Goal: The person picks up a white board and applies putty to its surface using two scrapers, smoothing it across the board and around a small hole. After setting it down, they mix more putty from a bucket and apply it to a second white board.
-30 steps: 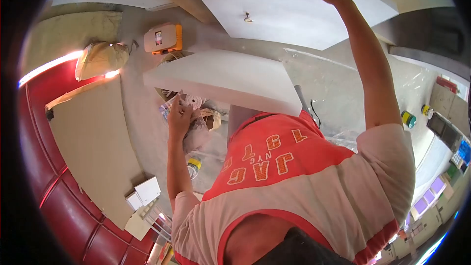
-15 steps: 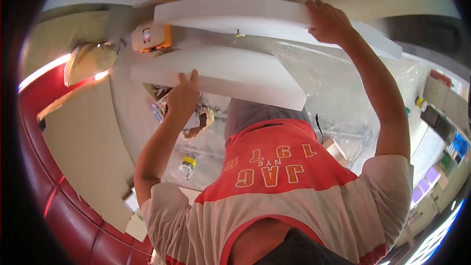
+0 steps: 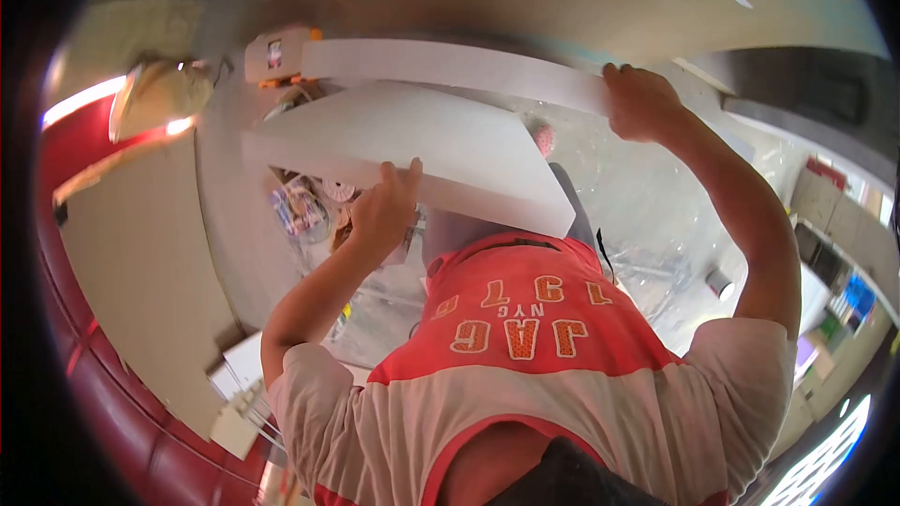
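My left hand (image 3: 380, 214) grips the near edge of a white panel (image 3: 412, 136), with two fingertips laid on its face and the thumb hidden. This panel is tilted in front of my lap, its broad face showing. Farther out, a second white panel (image 3: 450, 66) shows mostly as a long narrow strip. My right hand (image 3: 642, 103) is closed around its right end, fingers bent over the edge. Whether the two panels are joined is not visible.
A beige and orange case (image 3: 275, 56) stands beyond the panels' left end. Loose items, among them a patterned packet (image 3: 298, 208), lie on the floor at left. Red padded upholstery (image 3: 122, 384) borders the left side. A small cylindrical container (image 3: 719, 283) stands at right.
The far panel has come down and closer to the near one, turning more edge-on. My right hand has lowered with it. My left hand and the near panel have shifted slightly right and toward me.
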Demonstrator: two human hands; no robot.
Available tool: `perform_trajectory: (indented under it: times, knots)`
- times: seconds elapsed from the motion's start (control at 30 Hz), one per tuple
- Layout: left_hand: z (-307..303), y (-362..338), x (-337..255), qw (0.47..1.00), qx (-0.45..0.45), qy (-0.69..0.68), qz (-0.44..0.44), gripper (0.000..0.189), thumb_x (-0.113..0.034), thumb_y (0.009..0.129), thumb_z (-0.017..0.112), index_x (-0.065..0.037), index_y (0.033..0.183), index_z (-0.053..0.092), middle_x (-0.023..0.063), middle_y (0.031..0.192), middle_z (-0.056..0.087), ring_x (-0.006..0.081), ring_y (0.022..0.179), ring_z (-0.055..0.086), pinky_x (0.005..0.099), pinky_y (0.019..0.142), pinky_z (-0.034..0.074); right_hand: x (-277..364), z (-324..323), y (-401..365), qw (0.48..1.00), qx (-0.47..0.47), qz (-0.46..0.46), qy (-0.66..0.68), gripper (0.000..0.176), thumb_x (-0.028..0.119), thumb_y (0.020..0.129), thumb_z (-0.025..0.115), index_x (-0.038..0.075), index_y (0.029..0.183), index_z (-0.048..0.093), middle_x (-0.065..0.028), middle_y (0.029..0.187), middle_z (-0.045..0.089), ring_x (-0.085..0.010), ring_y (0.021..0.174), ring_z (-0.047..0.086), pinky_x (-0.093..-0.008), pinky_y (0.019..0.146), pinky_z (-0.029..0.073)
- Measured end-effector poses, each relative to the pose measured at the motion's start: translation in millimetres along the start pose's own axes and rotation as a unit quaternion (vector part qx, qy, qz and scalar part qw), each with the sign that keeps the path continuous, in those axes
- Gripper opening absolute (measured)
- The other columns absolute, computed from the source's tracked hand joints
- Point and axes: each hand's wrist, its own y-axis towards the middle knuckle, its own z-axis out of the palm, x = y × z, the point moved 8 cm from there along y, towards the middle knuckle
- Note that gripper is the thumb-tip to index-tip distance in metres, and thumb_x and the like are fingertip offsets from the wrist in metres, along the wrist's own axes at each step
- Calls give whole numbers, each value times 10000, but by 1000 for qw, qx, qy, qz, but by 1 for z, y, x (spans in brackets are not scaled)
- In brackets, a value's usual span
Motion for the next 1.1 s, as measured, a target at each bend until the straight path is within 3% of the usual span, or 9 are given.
perform_trajectory:
  times: [0.17, 0.37, 0.5, 0.63, 0.73, 0.8, 0.9, 0.93, 1.1]
  knots:
    - [8, -13, -21, 999, 14, 21, -23, 586, -198, 742, 667, -146, 1297, 487, 124, 996, 487, 277, 654, 646, 346, 549, 547, -44, -4, -25, 1000, -20, -5, -8, 376, 43, 694, 574, -6, 1054, 477, -224, 952, 605, -385, 901, 608, -458, 794, 491]
    - [4, -8, -34, 998, 10, 12, -54, 552, -199, 753, 645, -146, 1283, 502, 139, 1206, 459, 287, 704, 664, 354, 557, 555, -104, -9, -107, 999, -33, 35, 17, 429, 92, 663, 659, 1, 1036, 468, -214, 927, 597, -395, 909, 597, -467, 809, 479]
    - [-5, 18, -48, 997, -21, 72, -3, 552, -125, 742, 643, -96, 1255, 443, 173, 1179, 468, 241, 656, 666, 348, 531, 553, -147, 13, -177, 994, -44, 79, 59, 475, 131, 641, 728, 11, 1017, 462, -213, 928, 589, -407, 899, 590, -477, 796, 480]
    - [-10, 45, -52, 992, 72, 104, -27, 625, -139, 742, 668, -148, 1304, 394, 134, 1231, 447, 292, 748, 673, 379, 587, 563, -178, 50, -253, 979, -16, 180, 90, 464, 115, 624, 754, 25, 986, 479, -205, 945, 583, -406, 907, 585, -481, 781, 480]
    - [-22, 64, -63, 991, 60, 123, -16, 665, -106, 668, 725, -150, 1245, 399, 153, 1158, 474, 289, 786, 670, 393, 603, 560, -189, 81, -305, 967, -35, 218, 123, 441, 121, 622, 748, 28, 969, 491, -192, 940, 583, -393, 917, 583, -467, 780, 482]
    - [-27, 75, -64, 985, 112, 124, -45, 731, -122, 670, 747, -157, 1296, 372, 144, 1294, 444, 315, 911, 647, 440, 699, 552, -197, 109, -336, 957, -38, 243, 153, 389, 118, 630, 719, 31, 943, 505, -182, 934, 585, -377, 922, 582, -453, 784, 482]
    - [18, 125, -15, 993, 17, 114, 37, 833, -138, 701, 729, -155, 1412, 296, 175, 1454, 309, 336, 1031, 602, 417, 804, 533, -221, 145, -373, 933, -56, 295, 197, 396, 114, 616, 692, 6, 958, 525, -193, 932, 601, -388, 904, 584, -439, 804, 479]
    - [-13, 133, -44, 982, 114, 150, -19, 761, -141, 717, 723, -145, 1377, 343, 183, 1416, 345, 330, 1030, 599, 417, 799, 533, -222, 155, -383, 930, -62, 307, 193, 404, 122, 619, 686, 6, 971, 525, -196, 927, 602, -388, 906, 586, -433, 819, 475]
    - [-78, 163, -83, 984, 68, 160, 33, 694, -126, 651, 783, -103, 1247, 428, 156, 1181, 504, 355, 1034, 577, 452, 811, 512, -218, 196, -434, 879, 5, 412, 239, 351, 103, 668, 632, 7, 984, 516, -209, 952, 614, -383, 923, 600, -445, 808, 480]
